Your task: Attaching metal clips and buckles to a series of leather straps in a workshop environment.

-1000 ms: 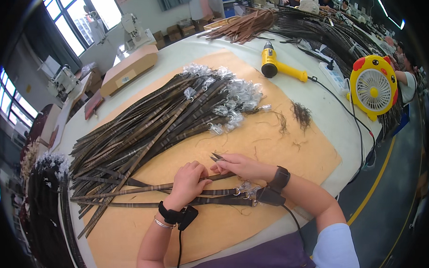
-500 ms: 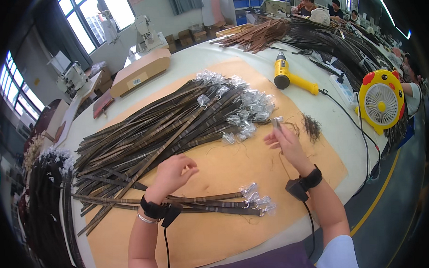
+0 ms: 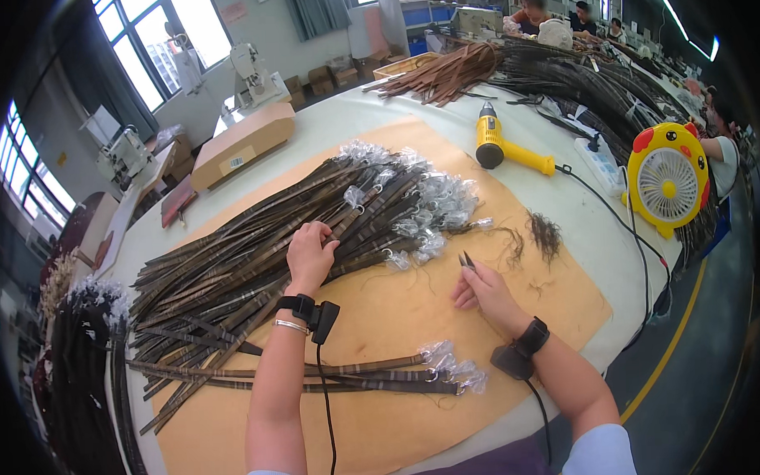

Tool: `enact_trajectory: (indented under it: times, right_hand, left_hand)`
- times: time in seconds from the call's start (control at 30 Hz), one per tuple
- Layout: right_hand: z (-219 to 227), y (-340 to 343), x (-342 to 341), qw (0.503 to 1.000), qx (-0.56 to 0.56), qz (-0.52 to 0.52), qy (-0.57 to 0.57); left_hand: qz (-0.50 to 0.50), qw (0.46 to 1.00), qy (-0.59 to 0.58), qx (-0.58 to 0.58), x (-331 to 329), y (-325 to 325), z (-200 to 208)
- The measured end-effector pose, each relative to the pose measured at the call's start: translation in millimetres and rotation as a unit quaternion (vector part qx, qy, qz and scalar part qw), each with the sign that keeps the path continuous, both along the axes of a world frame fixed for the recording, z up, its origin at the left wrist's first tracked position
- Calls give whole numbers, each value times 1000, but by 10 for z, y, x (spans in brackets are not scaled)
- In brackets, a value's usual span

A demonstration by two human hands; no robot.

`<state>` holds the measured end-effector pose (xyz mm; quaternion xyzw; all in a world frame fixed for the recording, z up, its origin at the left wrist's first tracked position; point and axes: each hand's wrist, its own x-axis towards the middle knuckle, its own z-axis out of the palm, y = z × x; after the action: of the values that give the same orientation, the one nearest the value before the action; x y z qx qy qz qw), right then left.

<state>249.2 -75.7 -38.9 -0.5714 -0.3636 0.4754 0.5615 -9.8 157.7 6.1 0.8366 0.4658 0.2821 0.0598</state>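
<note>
A large pile of dark brown patterned straps (image 3: pixel 254 217) lies on tan paper (image 3: pixel 383 321), their clear-wrapped metal hooks (image 3: pixel 446 197) toward the right. Over the middle of this pile my left hand (image 3: pixel 311 258) has its fingers curled down onto the straps; what they pinch, if anything, is hidden. My right hand (image 3: pixel 489 296) is closed round small thread snips (image 3: pixel 467 261), whose dark pointed blades stick out beyond the fingers, above the paper and apart from the pile. Nearer to me, a few separate straps (image 3: pixel 385 375) lie with wrapped hooks at their right ends.
Loose dark threads (image 3: pixel 544 236) lie right of the hooks. Farther off are a yellow heat gun (image 3: pixel 511 149), its cord, and a yellow fan (image 3: pixel 668 181). A cardboard box (image 3: pixel 243 146) stands back left, brown straps (image 3: pixel 441 74) at the back. Several people work beyond.
My left hand has moved forward onto the strap pile. My right hand has drawn back and left, away from the hooks, with the snips in it. The view has shifted slightly.
</note>
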Motion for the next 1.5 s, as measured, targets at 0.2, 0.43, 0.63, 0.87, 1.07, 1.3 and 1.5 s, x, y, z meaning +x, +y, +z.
enact_trajectory:
  times: [0.2, 0.43, 0.63, 0.87, 1.07, 1.3, 1.5]
  right_hand:
    - [139, -46, 164, 992, 29, -61, -104]
    - [299, -131, -94, 905, 134, 10, -403]
    - [244, -174, -203, 874, 184, 40, -449]
    - [255, -181, -279, 848, 193, 80, -486]
    - [93, -141, -302, 782, 191, 82, -587]
    - [48, -156, -392, 778, 216, 107, -580]
    - [72, -154, -403, 783, 219, 111, -572]
  left_hand:
    - [-166, 946, -199, -196, -139, -677, 234]
    - [-282, 936, -40, -207, -302, -1365, -131]
    - [-219, 935, 7, -277, -260, -1332, -76]
    - [-223, 946, 105, -208, -239, -1347, -99]
    - [-164, 973, -47, -158, 105, -1620, -29]
    - [-162, 982, -14, -95, 226, -1641, -342]
    - [-147, 965, -107, -187, 204, -1612, -379]
